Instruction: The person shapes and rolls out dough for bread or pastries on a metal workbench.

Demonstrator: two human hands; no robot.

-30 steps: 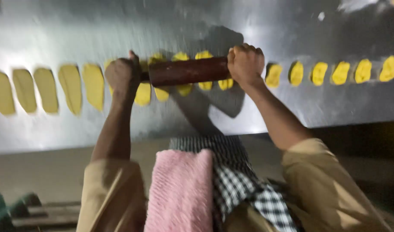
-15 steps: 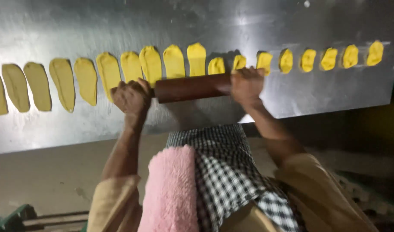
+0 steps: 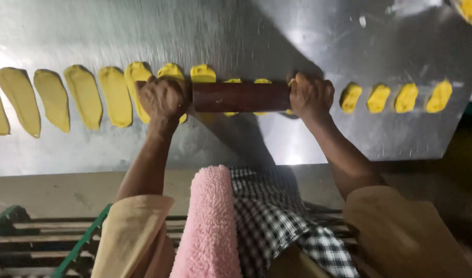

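Both hands are clenched on the ends of a dark brown wooden rolling pin [image 3: 241, 97] that lies crosswise in the upper middle of the frame: the left hand [image 3: 163, 98] has its fingers wrapped fully round the left end, and the right hand [image 3: 310, 95] is fisted just as tightly round the right end. Neither hand holds anything else. The pin rests on a row of yellow dough pieces that runs across a brushed steel tabletop [image 3: 220, 31].

Judging by how the row lies, roughly half the rolling looks done. Towards the left of the frame the flattened yellow dough ovals [image 3: 84, 97] are long and thin, lying side by side and just apart. Under the pin, a few yellow pieces [image 3: 202, 73] show only their upper edges, so how flat they are cannot be told. Towards the right, four small thick yellow dough lumps [image 3: 395, 97] sit unrolled, well apart from the right hand's knuckles.

A pink terry towel [image 3: 210, 221] hangs over a checked cloth [image 3: 277, 216] at the bottom centre.
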